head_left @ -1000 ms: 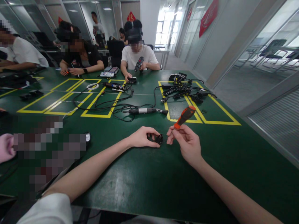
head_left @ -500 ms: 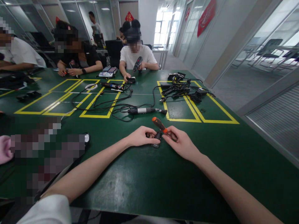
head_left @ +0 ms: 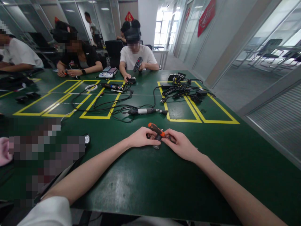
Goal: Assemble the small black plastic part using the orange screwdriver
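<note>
Above the green table (head_left: pixel 145 185), the right grip (head_left: pixel 180 143) pinches a screwdriver (head_left: pixel 157 130), handle (head_left: pixel 154 127) slanting leftward.

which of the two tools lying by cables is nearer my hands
The black tool with the silver middle, beyond your left hand; the other dark tool lies farther away.

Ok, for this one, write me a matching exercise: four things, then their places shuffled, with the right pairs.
1. Orange-and-dark-grey-handled tool
2. Small black cylindrical part
3. Long black cylindrical tool with silver-coloured band
4. Tangled heap of black cables

A. Gripped by the left hand
B. Far right of the green table
C. Held in the right hand
D. Lying just beyond both hands

Pairs: 1-C; 2-A; 3-D; 4-B
</note>
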Action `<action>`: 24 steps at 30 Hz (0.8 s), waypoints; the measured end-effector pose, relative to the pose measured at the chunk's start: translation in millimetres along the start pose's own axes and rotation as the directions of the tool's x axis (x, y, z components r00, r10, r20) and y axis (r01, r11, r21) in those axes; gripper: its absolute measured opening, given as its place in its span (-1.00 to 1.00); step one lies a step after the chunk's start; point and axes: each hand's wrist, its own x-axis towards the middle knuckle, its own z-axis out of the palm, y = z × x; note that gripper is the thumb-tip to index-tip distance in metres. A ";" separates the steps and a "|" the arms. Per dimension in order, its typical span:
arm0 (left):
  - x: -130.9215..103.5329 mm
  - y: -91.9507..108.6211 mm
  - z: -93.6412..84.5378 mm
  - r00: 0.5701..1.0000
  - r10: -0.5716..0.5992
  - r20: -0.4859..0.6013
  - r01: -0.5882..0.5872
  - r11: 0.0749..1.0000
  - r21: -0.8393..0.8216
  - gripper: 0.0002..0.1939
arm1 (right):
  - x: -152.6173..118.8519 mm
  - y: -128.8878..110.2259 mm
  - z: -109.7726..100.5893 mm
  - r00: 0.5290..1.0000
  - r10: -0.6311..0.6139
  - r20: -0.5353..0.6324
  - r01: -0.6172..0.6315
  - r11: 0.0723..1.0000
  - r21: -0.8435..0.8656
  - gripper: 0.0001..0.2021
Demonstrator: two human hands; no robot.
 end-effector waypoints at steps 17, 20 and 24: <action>-0.1 -0.1 0.1 1.000 0.019 0.007 -0.019 1.000 0.012 -0.66 | 0.2 0.7 0.9 1.000 -0.012 -0.016 0.012 1.000 0.009 -0.81; -0.4 3.7 -0.1 1.000 -0.001 0.001 0.001 1.000 0.005 -0.66 | 0.6 1.4 1.6 0.999 0.001 -0.037 0.000 1.000 0.026 -0.81; -0.4 3.7 0.2 1.000 0.003 -0.027 -0.003 1.000 0.006 -0.69 | 1.0 3.0 1.1 0.998 0.004 -0.059 -0.001 0.999 0.039 -0.79</action>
